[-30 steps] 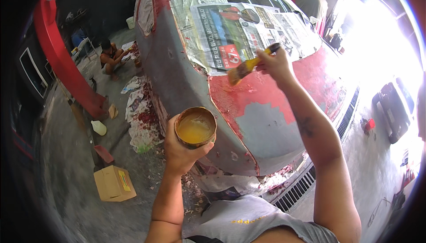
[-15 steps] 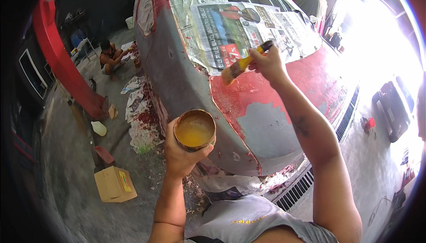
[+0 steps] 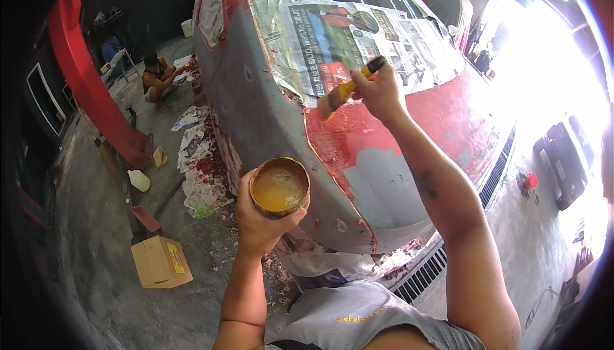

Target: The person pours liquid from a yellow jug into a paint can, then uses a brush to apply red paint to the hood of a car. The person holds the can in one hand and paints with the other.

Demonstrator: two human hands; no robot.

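Note:
My left hand (image 3: 261,222) is wrapped round a brown, stained bowl (image 3: 279,186) partly filled with a cloudy yellow liquid. In my right hand (image 3: 382,91) is a paintbrush (image 3: 345,91) with a yellow and black handle. Its bristles point down and left, over the upper left edge of the car's red panel; I cannot tell whether they touch it. The car (image 3: 256,94) is bare grey in parts, with rough, wet-looking red paint (image 3: 332,142) on the panel. Newspaper sheets (image 3: 345,43) cover much of its window.
Another person (image 3: 158,81) squats beside the car at the far left. A red post (image 3: 102,81), a cardboard box (image 3: 161,262) and a white jug (image 3: 139,180) stand at left. Debris-covered paper (image 3: 201,164) lies along the car. A floor grate (image 3: 425,274) runs at right, near a red can (image 3: 529,182).
The brush and my right hand have shifted slightly left, the bristles now a little lower. The liquid's surface in the bowl looks more rippled. My left hand has hardly moved.

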